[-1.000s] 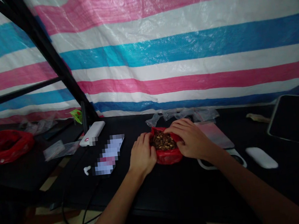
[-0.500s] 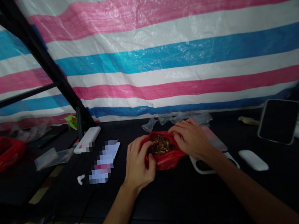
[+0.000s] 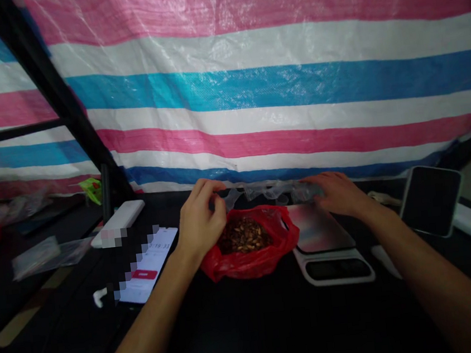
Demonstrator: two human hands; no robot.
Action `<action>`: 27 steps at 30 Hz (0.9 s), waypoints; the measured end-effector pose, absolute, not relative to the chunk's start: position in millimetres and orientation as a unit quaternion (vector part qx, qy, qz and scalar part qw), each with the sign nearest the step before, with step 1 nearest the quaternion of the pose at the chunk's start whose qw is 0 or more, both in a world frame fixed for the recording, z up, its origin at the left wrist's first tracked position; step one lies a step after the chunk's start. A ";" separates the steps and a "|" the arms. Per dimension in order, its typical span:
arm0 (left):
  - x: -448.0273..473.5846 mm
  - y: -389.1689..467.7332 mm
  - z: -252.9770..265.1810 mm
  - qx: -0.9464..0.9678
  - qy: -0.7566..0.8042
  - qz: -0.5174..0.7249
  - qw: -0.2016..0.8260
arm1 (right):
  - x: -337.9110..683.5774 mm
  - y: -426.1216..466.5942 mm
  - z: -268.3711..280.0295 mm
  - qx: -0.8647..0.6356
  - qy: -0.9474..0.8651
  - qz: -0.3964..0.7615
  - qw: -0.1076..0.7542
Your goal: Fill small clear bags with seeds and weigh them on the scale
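My left hand (image 3: 203, 218) is over the far left side of an open red plastic bag (image 3: 245, 270), its fingers bent and thumb apart, near the left end of some clear plastic bags (image 3: 277, 190). Inside the red bag lies a heap of small brown, seed-like pieces (image 3: 245, 236). My right hand (image 3: 340, 192) reaches to the right end of the clear bags, fingers stretched out and touching them or just above. Under that hand's left side is a kitchen scale (image 3: 323, 234) with a shiny metal top and a dark display.
To the left lie a lit phone (image 3: 150, 267), a white power bank (image 3: 118, 222), a white earbud (image 3: 100, 297) and more clear bags (image 3: 48, 257). On the right, a dark-screened device (image 3: 431, 201) stands tilted near a partly hidden white mouse (image 3: 385, 259). A striped tarp (image 3: 272, 88) hangs behind.
Both hands have left the red bag's rim and moved to the clear bags at the back. The red bag now sits wider open, and the view has shifted slightly.
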State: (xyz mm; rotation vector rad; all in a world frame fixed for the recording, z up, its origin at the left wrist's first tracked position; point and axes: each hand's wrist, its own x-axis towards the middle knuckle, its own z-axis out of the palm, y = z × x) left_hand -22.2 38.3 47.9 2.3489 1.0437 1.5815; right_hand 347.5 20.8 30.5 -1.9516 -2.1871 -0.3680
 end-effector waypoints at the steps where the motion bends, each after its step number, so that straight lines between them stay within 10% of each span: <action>1: -20.8 38.0 44.1 0.761 0.340 0.548 0.064 | 348.2 19.7 28.6 -0.667 -0.726 -0.133 0.101; 6: -18.9 -0.3 23.3 0.767 0.270 0.577 0.075 | 304.9 1.9 47.8 -0.651 -0.686 -0.188 0.265; 10: -8.7 -15.8 19.3 0.718 0.321 0.535 0.307 | 226.1 -14.5 67.1 -0.516 -0.741 -0.061 0.425; 16: -5.2 -3.0 18.0 0.586 0.300 0.542 0.522 | 177.4 -22.5 49.2 -0.441 -0.811 0.048 0.382; 27: -30.1 14.8 7.2 0.503 0.407 0.664 0.376 | 265.2 18.5 3.7 -0.760 -0.612 -0.023 0.217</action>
